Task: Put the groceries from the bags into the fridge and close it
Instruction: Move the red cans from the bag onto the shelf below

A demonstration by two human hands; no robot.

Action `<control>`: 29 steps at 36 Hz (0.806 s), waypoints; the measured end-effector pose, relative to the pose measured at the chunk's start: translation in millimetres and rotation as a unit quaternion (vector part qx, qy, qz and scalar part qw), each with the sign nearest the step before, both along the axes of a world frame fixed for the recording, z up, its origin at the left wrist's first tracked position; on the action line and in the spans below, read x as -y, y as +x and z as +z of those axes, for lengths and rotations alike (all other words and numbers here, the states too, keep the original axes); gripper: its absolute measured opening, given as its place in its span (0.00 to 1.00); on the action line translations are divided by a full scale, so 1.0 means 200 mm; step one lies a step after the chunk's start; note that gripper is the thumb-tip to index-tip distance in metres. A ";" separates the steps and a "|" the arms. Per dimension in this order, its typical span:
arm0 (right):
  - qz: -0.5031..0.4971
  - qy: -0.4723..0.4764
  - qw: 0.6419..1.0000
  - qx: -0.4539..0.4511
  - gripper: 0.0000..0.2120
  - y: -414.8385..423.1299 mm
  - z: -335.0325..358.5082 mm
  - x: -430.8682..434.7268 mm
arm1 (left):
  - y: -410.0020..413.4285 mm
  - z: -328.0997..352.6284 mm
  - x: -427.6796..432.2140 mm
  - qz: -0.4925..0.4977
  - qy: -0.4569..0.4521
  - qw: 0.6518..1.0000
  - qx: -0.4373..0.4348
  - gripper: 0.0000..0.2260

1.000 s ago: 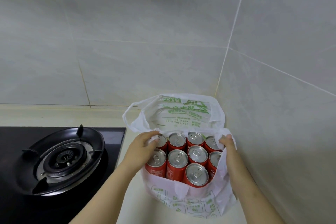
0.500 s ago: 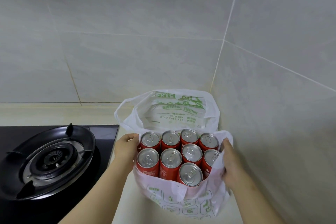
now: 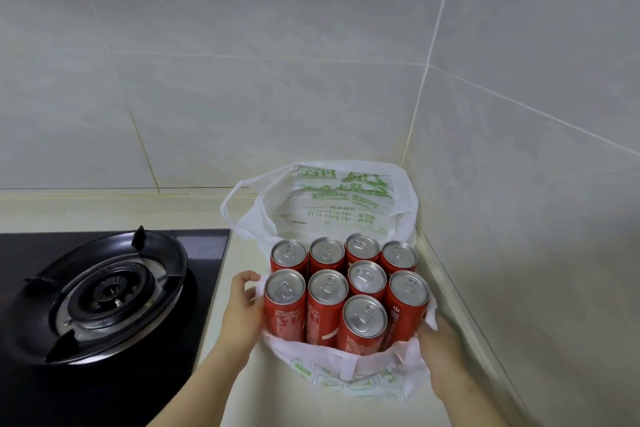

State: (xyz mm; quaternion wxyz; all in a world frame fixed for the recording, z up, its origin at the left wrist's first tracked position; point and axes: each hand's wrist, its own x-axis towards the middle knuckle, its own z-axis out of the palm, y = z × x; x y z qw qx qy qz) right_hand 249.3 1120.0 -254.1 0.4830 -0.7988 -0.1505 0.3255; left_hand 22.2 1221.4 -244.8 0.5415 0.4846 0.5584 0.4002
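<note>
A white plastic bag (image 3: 346, 204) with green print stands on the counter in the wall corner. Several tall red drink cans (image 3: 327, 308) with silver tops stand upright and packed together inside it. The bag's front is pushed down, baring the front cans' sides. My left hand (image 3: 244, 305) grips the bag's left edge beside the front-left can. My right hand (image 3: 438, 343) grips the crumpled bag edge low on the right side. No fridge is in view.
A black gas hob with a round burner (image 3: 104, 295) lies on the left of the cream counter (image 3: 239, 388). Grey tiled walls (image 3: 519, 184) close in behind and to the right of the bag.
Both hands have pulled the bag's sides further down, so more of the red cans stands bare. The hands now sit lower on the bag than before.
</note>
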 end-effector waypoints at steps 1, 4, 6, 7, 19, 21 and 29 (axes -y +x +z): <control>0.004 0.000 1.000 0.028 0.10 0.00 -0.01 0.01 | -0.01 -0.03 0.00 -0.004 0.015 0.999 -0.047 0.12; 0.056 -0.019 0.993 0.103 0.07 0.05 -0.07 0.03 | -0.03 -0.09 -0.01 -0.031 0.070 0.953 -0.295 0.08; 0.061 -0.009 0.984 0.166 0.19 0.08 -0.09 0.03 | -0.04 -0.10 -0.01 -0.028 0.078 0.919 -0.385 0.05; 0.049 0.004 0.974 0.219 0.24 0.08 -0.08 0.03 | -0.03 -0.09 -0.01 -0.019 0.071 0.922 -0.380 0.06; 0.154 -0.003 0.979 0.133 0.11 -0.13 -0.05 0.15 | -0.03 -0.14 0.13 0.009 -0.017 0.991 -0.134 0.15; 0.209 -0.095 0.949 0.218 0.27 -0.15 -0.11 0.18 | -0.02 -0.16 0.17 -0.056 0.013 0.979 -0.196 0.20; 0.228 -0.270 0.856 0.379 0.40 -0.26 -0.14 0.19 | 0.01 -0.22 0.31 -0.127 0.043 0.880 -0.456 0.32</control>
